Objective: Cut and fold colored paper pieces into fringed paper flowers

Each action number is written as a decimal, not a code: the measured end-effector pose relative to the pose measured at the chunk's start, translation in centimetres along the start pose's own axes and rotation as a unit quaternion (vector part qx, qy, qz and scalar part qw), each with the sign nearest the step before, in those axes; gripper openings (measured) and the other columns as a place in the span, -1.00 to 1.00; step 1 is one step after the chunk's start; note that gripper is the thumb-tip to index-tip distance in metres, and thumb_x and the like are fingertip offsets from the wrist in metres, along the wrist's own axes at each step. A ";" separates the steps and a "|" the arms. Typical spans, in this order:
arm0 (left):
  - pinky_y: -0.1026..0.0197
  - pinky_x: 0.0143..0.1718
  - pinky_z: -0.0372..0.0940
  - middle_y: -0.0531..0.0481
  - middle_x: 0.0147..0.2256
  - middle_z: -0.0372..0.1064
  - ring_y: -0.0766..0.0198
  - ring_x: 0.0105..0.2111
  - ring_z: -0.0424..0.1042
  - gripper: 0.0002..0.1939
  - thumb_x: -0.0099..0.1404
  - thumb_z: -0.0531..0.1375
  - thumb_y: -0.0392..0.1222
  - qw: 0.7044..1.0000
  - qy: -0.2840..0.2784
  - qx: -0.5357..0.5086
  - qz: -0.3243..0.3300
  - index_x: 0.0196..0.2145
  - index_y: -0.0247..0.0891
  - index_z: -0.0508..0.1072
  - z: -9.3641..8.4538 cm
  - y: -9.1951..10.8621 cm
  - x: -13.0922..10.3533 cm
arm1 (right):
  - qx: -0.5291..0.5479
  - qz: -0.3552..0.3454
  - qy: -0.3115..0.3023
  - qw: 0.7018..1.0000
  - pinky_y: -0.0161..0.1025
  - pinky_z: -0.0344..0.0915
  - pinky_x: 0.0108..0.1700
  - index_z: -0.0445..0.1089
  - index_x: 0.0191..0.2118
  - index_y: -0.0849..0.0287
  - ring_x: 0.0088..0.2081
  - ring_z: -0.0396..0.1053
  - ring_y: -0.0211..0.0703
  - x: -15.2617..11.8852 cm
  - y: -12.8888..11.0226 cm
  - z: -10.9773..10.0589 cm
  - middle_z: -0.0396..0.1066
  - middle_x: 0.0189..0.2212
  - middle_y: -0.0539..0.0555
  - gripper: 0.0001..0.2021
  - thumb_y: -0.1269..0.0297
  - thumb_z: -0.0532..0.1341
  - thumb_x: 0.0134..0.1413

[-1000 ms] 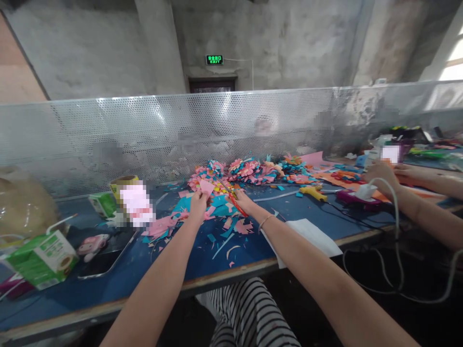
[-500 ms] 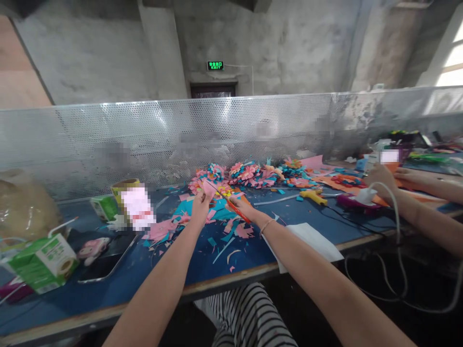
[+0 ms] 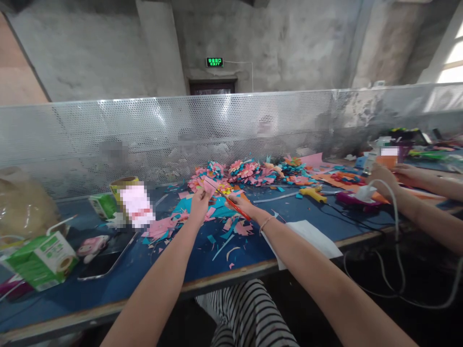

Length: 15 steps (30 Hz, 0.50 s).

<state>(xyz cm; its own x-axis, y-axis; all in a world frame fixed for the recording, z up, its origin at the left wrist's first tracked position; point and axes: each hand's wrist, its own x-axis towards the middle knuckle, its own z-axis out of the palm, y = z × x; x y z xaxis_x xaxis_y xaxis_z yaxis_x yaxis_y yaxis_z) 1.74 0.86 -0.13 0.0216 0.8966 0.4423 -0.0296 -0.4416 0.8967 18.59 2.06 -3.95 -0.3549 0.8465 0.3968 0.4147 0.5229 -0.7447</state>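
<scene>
My left hand pinches a piece of pink paper above the scraps. In my right hand is a pair of scissors with red handles, its blades reaching to the paper's edge. Whether the blades are parted is too small to tell. Beneath both hands lie a light blue sheet and loose pink scraps. Just behind, a row of pink, blue and yellow paper flowers stands along the metal screen.
A perforated metal screen closes the table's back. At left are a green carton, a phone and a tape roll. To the right lie a yellow glue gun, a white sheet and a co-worker's arms.
The view has shifted very slightly. The pink paper has turned a little in my left hand at the scissor blades; both hands keep their hold.
</scene>
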 end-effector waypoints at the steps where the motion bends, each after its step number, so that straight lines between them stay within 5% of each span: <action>1: 0.33 -0.54 0.27 0.00 -0.49 0.35 0.37 -0.57 0.32 -0.74 0.05 0.16 -0.03 1.000 -0.001 0.000 0.001 -0.36 -0.27 0.35 0.0 0.0 0.0 | 0.001 -0.001 -0.009 1.000 -0.36 0.12 -0.39 0.22 -0.38 0.21 -0.46 0.12 -0.33 0.0 0.0 -0.1 0.14 -0.54 -0.07 -0.59 -0.09 0.09 -0.14; 15: 0.27 -0.50 0.30 0.00 -0.55 0.34 0.35 -0.58 0.32 -0.81 0.04 0.16 -0.07 1.000 0.001 -0.009 -0.013 -0.46 -0.26 0.35 -0.5 -0.1 0.4 | -0.006 0.006 -0.032 0.999 -0.39 0.00 -0.52 0.13 -0.50 0.20 -0.58 0.03 -0.38 -0.9 -1.6 -0.6 0.03 -0.65 -0.11 -0.62 -0.09 0.04 -0.10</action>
<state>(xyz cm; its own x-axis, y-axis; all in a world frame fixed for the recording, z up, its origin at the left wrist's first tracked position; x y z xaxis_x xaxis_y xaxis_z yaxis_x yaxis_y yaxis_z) 1.21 1.27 -0.06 0.0212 0.9082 0.4181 -0.0468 -0.4168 0.9078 18.71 0.54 -2.75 -0.4018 0.8452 0.3523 0.4297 0.5138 -0.7426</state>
